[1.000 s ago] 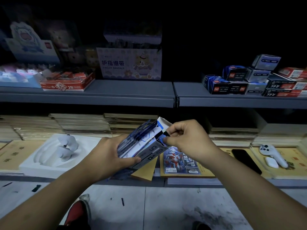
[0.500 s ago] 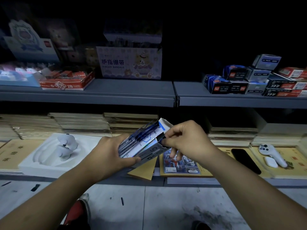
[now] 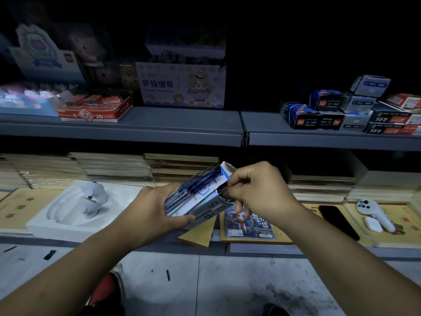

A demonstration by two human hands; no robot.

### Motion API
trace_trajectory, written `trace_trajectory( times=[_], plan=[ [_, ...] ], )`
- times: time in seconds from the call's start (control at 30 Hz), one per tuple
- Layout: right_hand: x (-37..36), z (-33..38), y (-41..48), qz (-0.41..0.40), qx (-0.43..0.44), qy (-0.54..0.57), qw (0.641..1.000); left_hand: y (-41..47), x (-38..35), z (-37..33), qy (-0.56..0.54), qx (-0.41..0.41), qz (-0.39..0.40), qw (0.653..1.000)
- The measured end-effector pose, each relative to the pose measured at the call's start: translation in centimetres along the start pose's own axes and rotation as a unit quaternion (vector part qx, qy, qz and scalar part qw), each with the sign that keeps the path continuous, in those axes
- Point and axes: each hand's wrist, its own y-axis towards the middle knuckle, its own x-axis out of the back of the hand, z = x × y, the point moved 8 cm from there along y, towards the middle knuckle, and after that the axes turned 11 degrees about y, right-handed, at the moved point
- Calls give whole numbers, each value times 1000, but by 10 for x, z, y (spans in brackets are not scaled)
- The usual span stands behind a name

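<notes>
Item 1, nearest: grey tiled floor [image 3: 227, 281] and a red shoe [image 3: 104, 283] below my view.

Item 2: left hand [image 3: 150, 208], fingers curled round the lower end of a blue-and-white cardboard box [image 3: 205, 201], thumb along its underside. The box is held tilted in the air above the lower shelf's front edge, just as it was half a second ago.

Item 3: right hand [image 3: 257, 190], thumb and forefinger pinching the box's open upper end. Its other fingers have sunk lower than a second ago and now cover the top of a colourful printed card pack [image 3: 248, 222].

Item 4, contents: blue pen-like sticks [image 3: 198, 185], packed in rows and showing at the box's open side.

Item 5, lower shelf: a brown paper envelope [image 3: 198, 233] under the box. To the left, a white moulded tray [image 3: 57, 220] holds a white controller [image 3: 93, 197]. To the right lie a black phone [image 3: 337, 221] and a second white controller [image 3: 373, 213]. Behind them are stacks of tan notebooks [image 3: 114, 165].

Item 6, grey upper shelf [image 3: 182, 124]: a red open carton marked 2B [image 3: 95, 112] with small red boxes inside, a pale finger-bandage box [image 3: 182, 85], and stacked dark blue cartons [image 3: 319, 110]. My hands block the middle of the lower shelf.
</notes>
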Motion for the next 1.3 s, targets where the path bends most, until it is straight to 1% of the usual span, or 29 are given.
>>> trace_trajectory(
  times=[0.13,0.33,0.53,0.6,0.7,0.77,0.9,1.0,1.2,1.3],
  plan=[
    [7,1,2,-5,-6,17,1000,-1,3,-3,2,-5,-7,1000],
    [13,12,0,-38,43,-6,998,2,3,5,7,21,-20,1000],
    [0,10,-2,16,49,-71,996,1,-3,0,26,5,-1,1000],
    [0,7,0,27,34,-43,998,1,-3,0,24,3,6,1000],
    [0,1,2,38,4,29,999,-1,1,-2,22,-8,3,1000],
    [-1,-3,2,33,-4,47,998,-2,3,-2,23,-13,-3,1000],
    [-2,-5,3,21,3,8,1000,-3,3,-3,18,-19,-2,1000],
    [-1,0,2,17,17,-1,1000,-2,4,-2,12,-18,-5,1000],
    [5,21,-1,-13,96,-79,992,3,2,6,26,2,-16,1000],
    [6,21,-1,-15,99,-84,991,4,3,6,33,-6,-22,999]
  ],
)
